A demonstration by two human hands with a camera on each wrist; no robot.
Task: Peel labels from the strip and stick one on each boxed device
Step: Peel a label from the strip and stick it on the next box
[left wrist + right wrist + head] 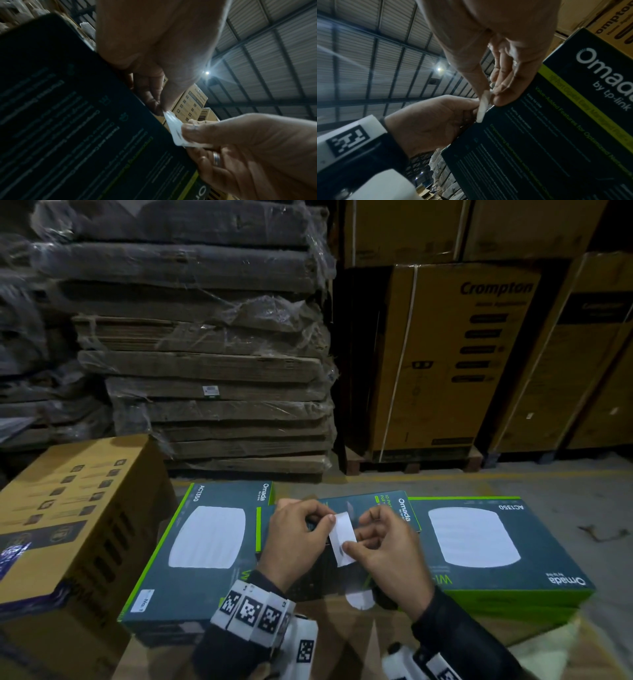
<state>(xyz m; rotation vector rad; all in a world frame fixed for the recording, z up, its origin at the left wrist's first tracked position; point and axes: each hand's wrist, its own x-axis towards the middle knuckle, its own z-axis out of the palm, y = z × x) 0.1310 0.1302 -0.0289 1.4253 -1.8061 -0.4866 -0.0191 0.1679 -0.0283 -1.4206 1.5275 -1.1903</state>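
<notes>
— What have your hands got?

— Your left hand (pixel 297 537) pinches the top of the white label strip (pixel 343 539) between thumb and fingertip; your right hand (pixel 387 546) pinches its lower part.

— Where is it?

— Held up over the small Omada box (pixel 394 505), which lies across the two AC1350 boxes: one at the left (pixel 191 546), one at the right (pixel 486 542).

— Any labelled?

— The left box carries a white sticker (pixel 143 600) at its near left corner.
</notes>
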